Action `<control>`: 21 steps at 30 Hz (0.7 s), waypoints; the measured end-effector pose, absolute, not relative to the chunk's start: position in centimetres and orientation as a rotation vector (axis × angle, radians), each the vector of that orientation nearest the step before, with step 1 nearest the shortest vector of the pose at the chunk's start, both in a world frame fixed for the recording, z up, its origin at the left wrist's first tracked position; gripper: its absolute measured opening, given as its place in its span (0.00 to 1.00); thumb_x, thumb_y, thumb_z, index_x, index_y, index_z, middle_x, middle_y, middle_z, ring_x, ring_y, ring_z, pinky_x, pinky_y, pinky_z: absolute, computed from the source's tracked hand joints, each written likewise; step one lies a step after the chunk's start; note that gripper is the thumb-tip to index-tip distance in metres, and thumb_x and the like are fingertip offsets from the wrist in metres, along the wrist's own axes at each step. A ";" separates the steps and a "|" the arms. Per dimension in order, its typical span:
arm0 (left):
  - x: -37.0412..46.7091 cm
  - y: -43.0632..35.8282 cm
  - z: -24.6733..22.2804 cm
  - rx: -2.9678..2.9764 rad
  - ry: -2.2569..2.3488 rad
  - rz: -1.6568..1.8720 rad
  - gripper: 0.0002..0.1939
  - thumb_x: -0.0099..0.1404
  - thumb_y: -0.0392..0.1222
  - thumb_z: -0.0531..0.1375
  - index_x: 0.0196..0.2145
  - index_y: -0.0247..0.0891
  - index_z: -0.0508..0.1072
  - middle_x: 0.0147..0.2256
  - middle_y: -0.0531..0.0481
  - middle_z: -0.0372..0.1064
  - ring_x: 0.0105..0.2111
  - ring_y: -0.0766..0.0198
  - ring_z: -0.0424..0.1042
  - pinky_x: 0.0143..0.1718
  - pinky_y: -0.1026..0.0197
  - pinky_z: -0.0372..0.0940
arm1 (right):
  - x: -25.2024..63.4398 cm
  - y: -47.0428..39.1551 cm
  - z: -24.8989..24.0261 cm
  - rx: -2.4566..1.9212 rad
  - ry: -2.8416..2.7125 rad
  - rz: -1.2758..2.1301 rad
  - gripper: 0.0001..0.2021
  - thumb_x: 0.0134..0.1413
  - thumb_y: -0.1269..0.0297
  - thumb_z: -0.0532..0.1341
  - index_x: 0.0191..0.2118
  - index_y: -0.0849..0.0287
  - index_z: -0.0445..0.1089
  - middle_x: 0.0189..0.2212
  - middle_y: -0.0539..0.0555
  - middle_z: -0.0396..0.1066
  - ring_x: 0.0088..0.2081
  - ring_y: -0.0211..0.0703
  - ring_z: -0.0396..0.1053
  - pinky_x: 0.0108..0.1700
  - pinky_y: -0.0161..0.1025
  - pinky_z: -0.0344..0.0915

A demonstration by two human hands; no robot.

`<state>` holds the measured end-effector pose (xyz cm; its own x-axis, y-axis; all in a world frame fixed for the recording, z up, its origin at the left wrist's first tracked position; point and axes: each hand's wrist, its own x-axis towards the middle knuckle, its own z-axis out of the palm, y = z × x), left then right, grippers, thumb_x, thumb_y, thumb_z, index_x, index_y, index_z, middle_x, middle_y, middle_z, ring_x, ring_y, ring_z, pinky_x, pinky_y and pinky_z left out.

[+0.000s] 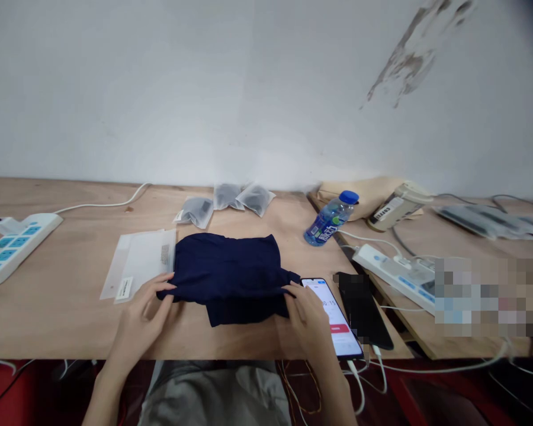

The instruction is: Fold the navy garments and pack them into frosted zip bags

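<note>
A navy blue cloth garment [231, 266] lies partly folded on the wooden table in front of me; its exact kind cannot be made out. My left hand [146, 307] pinches its near left corner between thumb and fingers. At the near right edge my right hand [308, 310] is closed on the same fabric, its fingertips partly hidden. A narrow flap of the cloth pokes out beyond the right fingers. Below the edge between my hands, another layer hangs toward me on the tabletop. Left of the garment lies a flat translucent plastic bag [137, 260] with a white label [124, 289].
Several bagged dark items, such as this plastic packet [195, 212], lie near the wall. On the right are a lit phone [331, 319], a black phone [366, 310], a blue-capped bottle [331, 219], a cup [397, 207] and a power strip [395, 278]. Another power strip [18, 245] sits left.
</note>
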<state>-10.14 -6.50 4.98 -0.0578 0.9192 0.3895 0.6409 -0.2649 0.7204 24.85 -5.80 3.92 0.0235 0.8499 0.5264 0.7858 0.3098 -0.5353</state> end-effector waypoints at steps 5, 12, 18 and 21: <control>-9.8 -5.5 8.4 1.555 1.599 1.370 0.10 0.62 0.49 0.60 0.37 0.41 0.74 0.33 0.51 0.73 0.36 0.60 0.73 0.39 0.62 0.68 | 24.1 -5.8 8.0 -1.530 -1.447 0.227 0.14 0.62 0.57 0.55 0.44 0.57 0.72 0.37 0.56 0.76 0.40 0.48 0.73 0.44 0.44 0.69; -10.0 -2.1 15.2 1.103 1.360 1.526 0.19 0.52 0.53 0.67 0.38 0.38 0.77 0.28 0.51 0.74 0.27 0.62 0.73 0.26 0.66 0.67 | 24.0 -4.9 14.9 -1.331 -1.055 0.796 0.16 0.50 0.51 0.65 0.38 0.58 0.75 0.30 0.55 0.77 0.33 0.47 0.74 0.34 0.40 0.70; -10.4 4.6 13.2 1.317 1.406 1.357 0.28 0.49 0.59 0.67 0.40 0.33 0.78 0.33 0.45 0.78 0.33 0.58 0.76 0.33 0.62 0.70 | 25.0 1.2 13.8 -1.371 -1.164 0.998 0.17 0.42 0.50 0.68 0.32 0.59 0.75 0.28 0.51 0.76 0.31 0.43 0.72 0.32 0.35 0.67; -10.1 8.0 9.9 1.554 1.599 1.201 0.27 0.56 0.59 0.61 0.41 0.33 0.78 0.35 0.43 0.78 0.35 0.56 0.77 0.37 0.59 0.70 | 25.3 5.8 10.4 -1.579 -1.338 0.880 0.14 0.46 0.52 0.62 0.29 0.59 0.74 0.26 0.51 0.75 0.29 0.43 0.72 0.30 0.35 0.66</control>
<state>-10.10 7.96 9.88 -0.1350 0.9764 0.1687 0.4337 -0.0948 0.8960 25.30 5.82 10.44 0.1747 0.9845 0.0165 0.3754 -0.0511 -0.9254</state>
